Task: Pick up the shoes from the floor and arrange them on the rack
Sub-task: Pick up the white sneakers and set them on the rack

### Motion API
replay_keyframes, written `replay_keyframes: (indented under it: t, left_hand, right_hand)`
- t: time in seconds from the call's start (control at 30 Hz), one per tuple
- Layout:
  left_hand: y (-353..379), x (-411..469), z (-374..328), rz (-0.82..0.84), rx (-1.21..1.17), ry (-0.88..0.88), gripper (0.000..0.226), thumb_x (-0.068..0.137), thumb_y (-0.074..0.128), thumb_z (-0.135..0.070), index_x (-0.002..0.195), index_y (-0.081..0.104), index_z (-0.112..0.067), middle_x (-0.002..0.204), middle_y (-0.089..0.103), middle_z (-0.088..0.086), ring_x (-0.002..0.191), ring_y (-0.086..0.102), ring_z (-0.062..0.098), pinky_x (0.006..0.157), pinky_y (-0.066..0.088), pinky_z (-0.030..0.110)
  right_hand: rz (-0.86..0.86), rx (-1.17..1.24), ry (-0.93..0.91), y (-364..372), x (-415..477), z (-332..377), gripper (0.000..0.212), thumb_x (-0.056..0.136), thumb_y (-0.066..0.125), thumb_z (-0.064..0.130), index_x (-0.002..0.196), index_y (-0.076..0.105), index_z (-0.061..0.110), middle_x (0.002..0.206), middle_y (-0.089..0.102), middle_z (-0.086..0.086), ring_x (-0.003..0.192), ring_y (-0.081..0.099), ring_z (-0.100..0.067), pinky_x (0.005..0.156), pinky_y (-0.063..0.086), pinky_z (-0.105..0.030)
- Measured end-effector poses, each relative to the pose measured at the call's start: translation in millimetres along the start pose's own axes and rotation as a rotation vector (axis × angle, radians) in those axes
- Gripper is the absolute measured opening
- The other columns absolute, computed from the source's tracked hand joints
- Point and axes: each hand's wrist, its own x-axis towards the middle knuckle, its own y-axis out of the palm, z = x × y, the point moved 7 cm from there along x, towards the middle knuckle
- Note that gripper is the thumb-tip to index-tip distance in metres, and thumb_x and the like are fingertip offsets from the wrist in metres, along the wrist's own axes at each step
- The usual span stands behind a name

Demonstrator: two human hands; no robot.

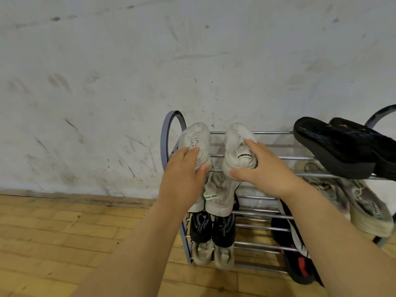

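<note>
Both hands [182,170] grip white sneakers [235,146] on rack [267,157].

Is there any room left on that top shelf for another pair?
Yes: bare bars lie between the right white sneaker and the black slippers. The left end is crowded, with a hand on each white sneaker. Lower tiers look mostly full.

The rack [252,156] at centre right is shiny metal rod with matt grey-blue end hoops. On its top rods, two white sneakers [237,146] look like worn, scuffed cloth; black slippers [334,144] at far right are matt and fuzzy. The wall [107,71] is matt, smudged paint. The floor [53,232] at lower left is dull wooden parquet.
</note>
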Motion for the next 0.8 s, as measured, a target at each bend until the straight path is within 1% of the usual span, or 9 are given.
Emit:
replay_keyframes:
  t: [0.1, 0.17, 0.23, 0.3, 0.4, 0.47, 0.53, 0.6, 0.8]
  left_hand:
    - [-10.7, -0.7, 1.4, -0.111, 0.171, 0.019, 0.047, 0.089, 0.072, -0.041, 0.129, 0.065, -0.018, 0.136, 0.056, 0.016, 0.128, 0.049, 0.037, 0.101, 0.045, 0.053]
    - [-15.8, 0.2, 12.2, -0.116, 0.225, -0.083, 0.049, 0.089, 0.068, -0.052, 0.132, 0.062, -0.028, 0.149, 0.043, 0.017, 0.137, 0.037, 0.04, 0.105, 0.037, 0.057]
    - [-12.1, -0.1, 23.4, -0.054, 0.155, -0.165, 0.054, 0.091, 0.06, -0.06, 0.139, 0.054, -0.035, 0.161, 0.023, 0.014, 0.144, 0.024, 0.037, 0.113, 0.03, 0.054]
    - [-7.4, -1.7, 25.5, -0.02, 0.063, -0.15, 0.055, 0.094, 0.056, -0.059, 0.143, 0.05, -0.035, 0.166, 0.01, 0.013, 0.147, 0.017, 0.033, 0.116, 0.029, 0.051]
    - [-5.0, -4.8, 24.3, -0.015, 0.005, -0.121, 0.054, 0.098, 0.051, -0.053, 0.149, 0.045, -0.035, 0.167, 0.0, 0.011, 0.15, 0.009, 0.029, 0.118, 0.025, 0.051]
    - [-3.6, -6.1, 25.9, 0.005, -0.016, -0.131, 0.053, 0.1, 0.048, -0.049, 0.152, 0.041, -0.038, 0.168, -0.004, 0.005, 0.152, 0.003, 0.025, 0.119, 0.021, 0.05]
    - [-4.1, -6.9, 26.8, 0.022, -0.025, -0.134, 0.053, 0.101, 0.047, -0.046, 0.153, 0.038, -0.04, 0.169, -0.007, 0.002, 0.152, 0.001, 0.024, 0.12, 0.02, 0.05]
    - [-4.5, -8.2, 27.6, 0.037, -0.032, -0.134, 0.052, 0.102, 0.046, -0.045, 0.153, 0.037, -0.041, 0.169, -0.009, -0.001, 0.153, 0.001, 0.025, 0.12, 0.019, 0.049]
    - [-3.2, -10.3, 29.6, 0.04, -0.042, -0.133, 0.05, 0.101, 0.047, -0.047, 0.15, 0.042, -0.04, 0.169, -0.01, -0.003, 0.154, 0.003, 0.027, 0.119, 0.025, 0.05]
  right_hand:
    - [-0.036, -0.001, -0.019, -2.1, 0.7, 1.4, 0.099, 0.073, 0.085, 0.045, 0.156, 0.034, 0.029, 0.147, 0.042, 0.01, 0.14, 0.04, -0.013, 0.106, 0.032, -0.027]
    - [-0.051, 0.022, -0.021, -2.1, 0.1, 1.7, 0.1, 0.073, 0.086, 0.045, 0.157, 0.034, 0.028, 0.151, 0.041, 0.011, 0.14, 0.04, -0.012, 0.108, 0.033, -0.027]
    - [-0.062, 0.03, -0.021, -0.4, -0.1, 0.8, 0.103, 0.072, 0.085, 0.051, 0.158, 0.034, 0.03, 0.158, 0.037, 0.012, 0.143, 0.038, -0.01, 0.114, 0.033, -0.031]
    - [-0.072, 0.03, -0.038, 3.2, -0.6, 3.1, 0.102, 0.071, 0.084, 0.057, 0.157, 0.035, 0.033, 0.159, 0.037, 0.013, 0.144, 0.037, -0.009, 0.116, 0.033, -0.033]
    - [-0.061, -0.016, -0.071, 13.5, -0.9, 11.8, 0.096, 0.075, 0.08, 0.061, 0.156, 0.035, 0.037, 0.16, 0.033, 0.014, 0.147, 0.033, -0.008, 0.112, 0.029, -0.025]
    - [-0.037, -0.044, -0.076, 21.9, 0.3, 16.3, 0.094, 0.077, 0.076, 0.064, 0.156, 0.033, 0.04, 0.166, 0.025, 0.011, 0.152, 0.023, -0.008, 0.111, 0.024, -0.024]
    - [-0.027, -0.046, -0.066, 27.4, 2.9, 16.5, 0.093, 0.077, 0.073, 0.068, 0.156, 0.03, 0.045, 0.17, 0.018, 0.008, 0.154, 0.017, -0.008, 0.118, 0.021, -0.03]
    - [-0.02, -0.038, -0.058, 29.4, 5.5, 15.0, 0.093, 0.077, 0.071, 0.069, 0.156, 0.027, 0.048, 0.17, 0.016, 0.007, 0.155, 0.015, -0.008, 0.121, 0.02, -0.034]
    - [0.015, -0.014, -0.059, 31.2, 9.4, 12.1, 0.09, 0.083, 0.071, 0.063, 0.157, 0.022, 0.049, 0.171, 0.011, 0.005, 0.156, 0.009, -0.009, 0.12, 0.014, -0.03]
